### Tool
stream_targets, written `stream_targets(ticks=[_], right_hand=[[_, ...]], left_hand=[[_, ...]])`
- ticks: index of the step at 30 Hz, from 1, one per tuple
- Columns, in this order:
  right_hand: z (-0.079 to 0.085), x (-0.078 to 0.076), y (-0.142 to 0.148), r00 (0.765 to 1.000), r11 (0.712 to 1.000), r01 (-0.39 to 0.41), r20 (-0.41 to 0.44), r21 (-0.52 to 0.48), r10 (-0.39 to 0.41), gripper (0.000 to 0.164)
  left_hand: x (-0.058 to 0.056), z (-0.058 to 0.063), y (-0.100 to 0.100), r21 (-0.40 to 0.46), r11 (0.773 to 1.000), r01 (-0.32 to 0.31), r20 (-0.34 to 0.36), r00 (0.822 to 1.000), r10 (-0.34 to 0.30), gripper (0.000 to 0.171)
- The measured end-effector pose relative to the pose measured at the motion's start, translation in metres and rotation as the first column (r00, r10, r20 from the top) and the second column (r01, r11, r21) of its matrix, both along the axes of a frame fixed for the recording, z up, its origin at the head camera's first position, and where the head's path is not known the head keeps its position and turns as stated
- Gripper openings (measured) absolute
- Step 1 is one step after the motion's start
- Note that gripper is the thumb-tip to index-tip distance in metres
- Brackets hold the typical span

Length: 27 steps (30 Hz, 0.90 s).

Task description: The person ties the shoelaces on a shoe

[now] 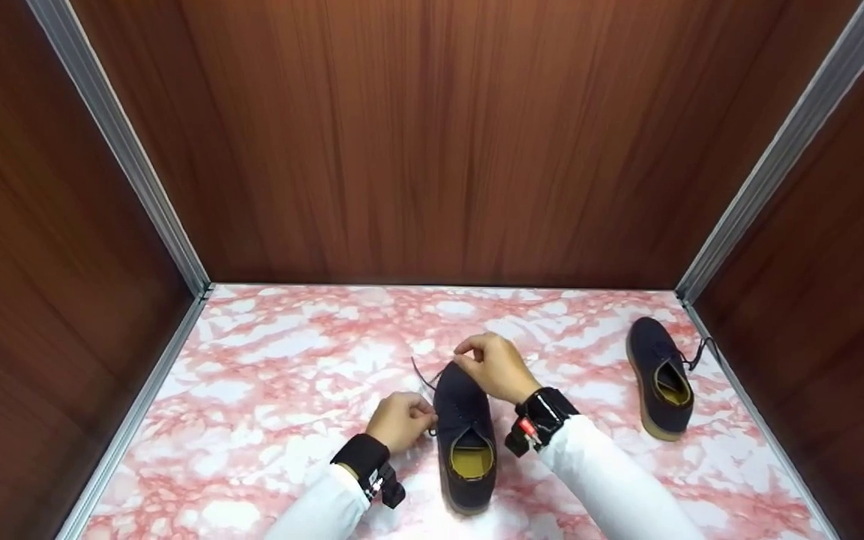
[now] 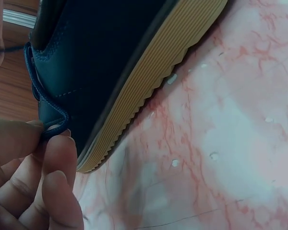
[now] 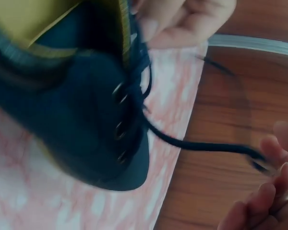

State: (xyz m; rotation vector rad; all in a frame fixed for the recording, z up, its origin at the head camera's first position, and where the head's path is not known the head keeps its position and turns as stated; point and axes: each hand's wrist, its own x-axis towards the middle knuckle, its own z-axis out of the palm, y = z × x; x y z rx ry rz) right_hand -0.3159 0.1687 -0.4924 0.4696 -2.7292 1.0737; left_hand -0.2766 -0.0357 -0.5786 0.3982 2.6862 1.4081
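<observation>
A dark navy lace-up shoe (image 1: 462, 397) with a yellow lining and a ridged tan sole stands between my hands, toe pointing away. At its left side my left hand (image 1: 402, 421) pinches a bend of the dark shoelace (image 2: 44, 96) between thumb and fingers. Above the toe my right hand (image 1: 498, 366) pinches another stretch of lace (image 3: 197, 146), pulled out from the eyelets (image 3: 119, 130). A free end of this lace hangs beyond the fingers. The head view hides most of the knot area.
A matching navy shoe (image 1: 661, 379) stands at the right, its lace (image 1: 702, 352) trailing toward the side wall. Wood-patterned panels (image 1: 432, 150) with metal edge strips (image 1: 132, 150) enclose the back and sides. Red-and-white marbled sheeting (image 1: 289, 345) covers the surface.
</observation>
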Motion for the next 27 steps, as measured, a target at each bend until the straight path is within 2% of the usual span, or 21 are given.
stream_targets(ticks=[4, 7, 12, 16, 20, 24, 27], right_hand=[[-0.004, 0.0, 0.016, 0.999, 1.0, 0.029, 0.02, 0.01, -0.029, 0.006], [-0.007, 0.002, 0.03, 0.999, 0.999, 0.019, 0.05, 0.029, -0.02, 0.004], [-0.013, 0.01, 0.044, 0.993, 0.997, -0.06, 0.106, 0.057, 0.054, 0.006], [-0.018, 0.016, 0.046, 0.979, 0.985, -0.163, 0.137, 0.059, 0.154, 0.005], [-0.023, 0.022, 0.043, 0.951, 0.956, -0.282, 0.151, 0.077, 0.268, 0.006], [-0.028, 0.026, 0.036, 0.912, 0.905, -0.403, 0.144, 0.137, 0.384, 0.01], [-0.031, 0.029, 0.032, 0.887, 0.871, -0.458, 0.159, 0.18, 0.434, 0.013]], left_hand=[[0.0, 0.0, 0.001, 0.036, 0.999, -0.002, 0.03, 1.0, 0.0, 0.004], [-0.001, 0.001, 0.001, 0.063, 0.998, -0.006, 0.062, 0.998, 0.002, 0.005], [-0.003, 0.003, 0.0, 0.114, 0.993, -0.013, 0.102, 0.995, 0.001, 0.009], [-0.006, 0.004, 0.0, 0.14, 0.99, -0.02, 0.125, 0.992, 0.002, 0.011], [-0.007, 0.006, 0.003, 0.158, 0.987, -0.038, 0.155, 0.988, 0.013, 0.011], [-0.009, 0.007, 0.005, 0.181, 0.982, -0.051, 0.182, 0.983, 0.017, 0.012], [-0.01, 0.007, 0.006, 0.188, 0.98, -0.057, 0.194, 0.981, 0.02, 0.013]])
